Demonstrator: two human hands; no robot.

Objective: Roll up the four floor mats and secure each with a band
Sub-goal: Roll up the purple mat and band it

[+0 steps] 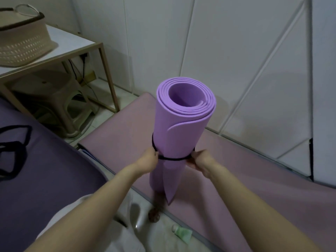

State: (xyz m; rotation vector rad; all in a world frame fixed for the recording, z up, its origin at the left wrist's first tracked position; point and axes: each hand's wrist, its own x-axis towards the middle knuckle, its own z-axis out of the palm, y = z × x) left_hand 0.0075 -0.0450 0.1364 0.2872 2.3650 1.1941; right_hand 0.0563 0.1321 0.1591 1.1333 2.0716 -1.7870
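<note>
A light purple mat (181, 128), rolled up, stands upright on its end in front of me. A black band (172, 158) circles it at about mid-height. My left hand (149, 159) pinches the band at the roll's left side, and my right hand (200, 160) pinches it at the right side. A pink mat (236, 175) lies flat on the floor under and behind the roll. A dark purple mat (45, 179) lies spread at the left, with two loose black bands (14, 150) on it.
A beige-framed table (72, 50) with a woven basket (21, 39) stands at the back left, a plastic stool (54, 99) beneath it. White padded wall panels (236, 51) close the back. A small green tube (182, 233) lies on the floor near my legs.
</note>
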